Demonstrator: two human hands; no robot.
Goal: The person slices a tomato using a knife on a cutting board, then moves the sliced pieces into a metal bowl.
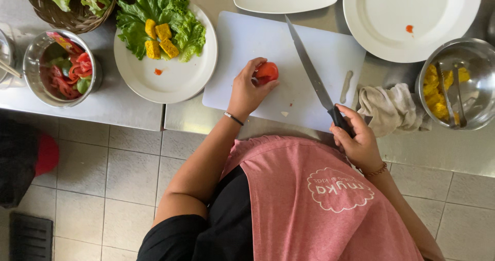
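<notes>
Steel counter point(129, 111) runs across the top of my view, with pale floor tiles point(129, 173) below it. I look straight down at a person in a pink apron point(309, 204) over a black shirt.

On the counter lies a white cutting board point(258, 44). My left hand point(248, 90) rests on the board, fingers curled closed around a red tomato point(267, 72) and pinning it to the board near the middle. A thin dark band sits on that wrist.

My right hand point(357, 140) is wrapped shut around the black handle of a long knife point(309, 68) at the board's near right corner. Its blade lies slanted across the board, tip pointing away from me, just to the right of the tomato and apart from it.

Left of the board sits a round plate point(170, 80) holding lettuce point(165, 13) and four yellow cubes point(159, 40). Farther left is a metal bowl point(33, 65) of red and green pieces, and above it a basket point(67, 16) of greens.

Beyond the board stand two white plates, one square point(268, 1) and one round point(412, 3), each with a small red fleck. Right of the board a crumpled cloth point(392, 109) lies beside another metal bowl point(464, 49) holding yellow pieces and tongs point(452, 93).
</notes>
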